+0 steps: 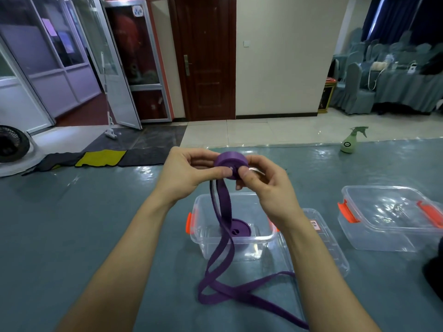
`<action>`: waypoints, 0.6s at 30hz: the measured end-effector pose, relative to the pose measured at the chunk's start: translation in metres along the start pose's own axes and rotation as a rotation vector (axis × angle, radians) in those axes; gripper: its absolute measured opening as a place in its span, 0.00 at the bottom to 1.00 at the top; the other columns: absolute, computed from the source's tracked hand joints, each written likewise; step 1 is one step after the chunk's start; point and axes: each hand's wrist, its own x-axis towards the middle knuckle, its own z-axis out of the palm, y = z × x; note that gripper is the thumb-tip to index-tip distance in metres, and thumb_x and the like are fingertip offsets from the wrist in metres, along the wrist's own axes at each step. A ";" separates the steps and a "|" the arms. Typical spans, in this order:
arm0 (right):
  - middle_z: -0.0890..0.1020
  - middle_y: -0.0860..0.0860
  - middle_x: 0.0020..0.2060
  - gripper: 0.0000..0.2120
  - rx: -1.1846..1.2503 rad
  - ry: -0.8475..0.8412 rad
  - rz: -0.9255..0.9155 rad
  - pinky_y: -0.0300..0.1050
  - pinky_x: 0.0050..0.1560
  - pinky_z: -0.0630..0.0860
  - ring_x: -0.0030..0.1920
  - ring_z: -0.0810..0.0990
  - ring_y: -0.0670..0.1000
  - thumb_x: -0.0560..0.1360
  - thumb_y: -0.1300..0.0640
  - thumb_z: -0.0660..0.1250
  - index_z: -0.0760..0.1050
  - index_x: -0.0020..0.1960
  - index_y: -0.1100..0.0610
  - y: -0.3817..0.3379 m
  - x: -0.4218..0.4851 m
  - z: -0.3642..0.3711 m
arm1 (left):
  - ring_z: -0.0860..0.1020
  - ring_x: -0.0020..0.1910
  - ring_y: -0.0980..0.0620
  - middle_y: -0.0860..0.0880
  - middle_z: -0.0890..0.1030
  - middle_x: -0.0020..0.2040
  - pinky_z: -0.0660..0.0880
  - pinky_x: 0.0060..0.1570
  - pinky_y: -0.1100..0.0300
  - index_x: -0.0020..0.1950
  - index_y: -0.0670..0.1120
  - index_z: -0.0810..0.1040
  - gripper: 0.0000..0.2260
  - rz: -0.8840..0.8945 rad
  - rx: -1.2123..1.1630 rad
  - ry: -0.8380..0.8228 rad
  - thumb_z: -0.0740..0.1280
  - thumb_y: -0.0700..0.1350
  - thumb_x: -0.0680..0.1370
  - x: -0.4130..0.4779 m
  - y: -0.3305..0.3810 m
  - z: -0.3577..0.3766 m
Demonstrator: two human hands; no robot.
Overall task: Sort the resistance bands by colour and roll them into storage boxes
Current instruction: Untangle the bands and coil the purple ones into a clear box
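Note:
A purple resistance band [230, 164] is partly wound into a thick coil that I hold up in front of me. My left hand [189, 173] pinches the coil from the left with thumb and fingers. My right hand [266, 185] grips it from the right. The band's loose tail [223, 267] hangs down over an open clear storage box [203, 236] with orange latches and trails across the mat toward me. Inside that box lies another rolled purple band [239, 230].
The box's lid [328, 250] lies just right of it. A second clear box [388, 216] with its lid on stands further right. A green spray bottle [351, 141] is at the mat's far edge. Something black [435, 271] sits at the right border.

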 end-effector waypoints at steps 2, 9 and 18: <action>0.89 0.55 0.51 0.13 -0.063 -0.105 0.080 0.51 0.53 0.85 0.43 0.88 0.57 0.80 0.62 0.75 0.79 0.64 0.61 0.003 -0.005 -0.007 | 0.90 0.46 0.50 0.50 0.91 0.46 0.87 0.50 0.57 0.51 0.53 0.92 0.16 -0.022 0.139 -0.064 0.88 0.51 0.65 -0.001 0.000 -0.008; 0.84 0.44 0.39 0.12 -0.748 -0.266 -0.011 0.47 0.43 0.79 0.39 0.82 0.49 0.73 0.50 0.83 0.85 0.51 0.51 0.005 -0.002 -0.003 | 0.86 0.37 0.61 0.58 0.88 0.37 0.86 0.45 0.51 0.47 0.51 0.92 0.14 0.020 0.742 -0.420 0.88 0.52 0.66 0.006 0.026 -0.004; 0.87 0.51 0.38 0.11 -0.481 -0.212 -0.018 0.54 0.47 0.87 0.38 0.88 0.51 0.75 0.57 0.82 0.85 0.55 0.54 0.011 0.001 -0.001 | 0.87 0.40 0.61 0.61 0.88 0.39 0.84 0.44 0.63 0.50 0.54 0.92 0.15 0.054 0.652 -0.386 0.88 0.53 0.66 0.010 0.028 -0.017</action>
